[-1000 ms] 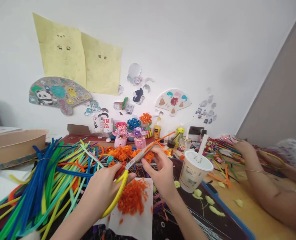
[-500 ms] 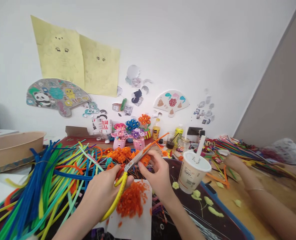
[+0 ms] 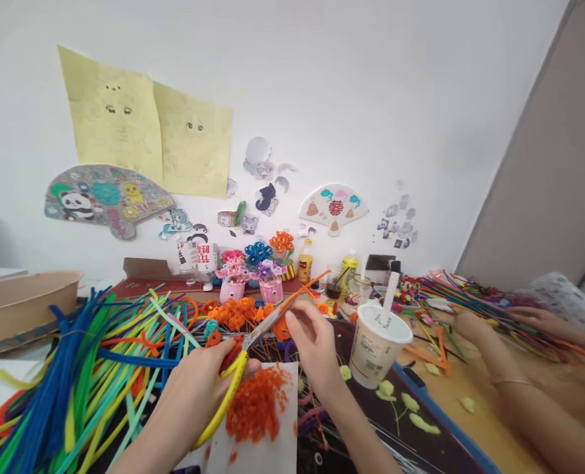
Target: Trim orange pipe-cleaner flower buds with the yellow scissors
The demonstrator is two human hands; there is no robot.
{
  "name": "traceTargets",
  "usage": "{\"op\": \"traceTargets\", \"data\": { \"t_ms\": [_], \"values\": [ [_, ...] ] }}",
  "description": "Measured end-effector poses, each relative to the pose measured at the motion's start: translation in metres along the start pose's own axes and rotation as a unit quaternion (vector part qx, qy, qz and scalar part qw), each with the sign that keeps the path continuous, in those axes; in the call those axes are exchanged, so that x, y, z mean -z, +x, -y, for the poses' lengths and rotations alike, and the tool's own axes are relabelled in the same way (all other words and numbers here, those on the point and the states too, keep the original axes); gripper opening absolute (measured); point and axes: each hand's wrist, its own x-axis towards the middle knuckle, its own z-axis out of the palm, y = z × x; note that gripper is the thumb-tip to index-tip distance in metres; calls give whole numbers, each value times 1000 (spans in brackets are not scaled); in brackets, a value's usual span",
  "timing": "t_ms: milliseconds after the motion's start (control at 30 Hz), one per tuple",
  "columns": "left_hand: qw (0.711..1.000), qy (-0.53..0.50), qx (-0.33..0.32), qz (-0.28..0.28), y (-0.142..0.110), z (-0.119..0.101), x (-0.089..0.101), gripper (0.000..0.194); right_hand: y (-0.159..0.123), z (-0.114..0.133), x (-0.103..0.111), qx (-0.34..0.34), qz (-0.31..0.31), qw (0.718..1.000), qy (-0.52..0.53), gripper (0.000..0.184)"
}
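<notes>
My left hand (image 3: 193,385) is closed around a pair of scissors (image 3: 223,408) with yellow handles. Their blades point up and right, lying along an orange pipe cleaner (image 3: 309,287). Pinched between the fingers of my right hand (image 3: 319,349) is that pipe cleaner, its end sticking out past the blade tips. Below both hands, a heap of orange fuzz clippings (image 3: 255,405) lies on a white sheet (image 3: 245,459). Orange pipe-cleaner flowers (image 3: 237,313) sit just behind the hands.
Many loose coloured pipe cleaners (image 3: 75,388) cover the left side. A lidded paper cup (image 3: 378,345) with a straw stands right of my right hand, near pale yellow flower pieces (image 3: 410,403). Another person's arm (image 3: 507,368) reaches in at far right. Finished flower pots (image 3: 271,289) stand behind.
The view has shifted slightly. My hands keep nearly the same pose, with the scissor blades still along the pipe cleaner. At right, the other person's second hand shows more over the pipe cleaners.
</notes>
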Motion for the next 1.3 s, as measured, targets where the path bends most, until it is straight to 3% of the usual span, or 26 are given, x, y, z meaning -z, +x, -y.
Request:
{"op": "traceTargets", "data": {
  "t_ms": [567, 900, 1300],
  "values": [
    [999, -28, 6, 26, -1, -7, 3, 32, 0, 2, -1, -23, 37, 999, -20, 13],
    [998, 56, 13, 22, -4, -8, 11, 30, 0, 3, 1, -18, 39, 999, -27, 12],
    [998, 45, 33, 35, -4, -11, 9, 32, 0, 4, 2, -5, 46, 998, -52, 15]
  ]
}}
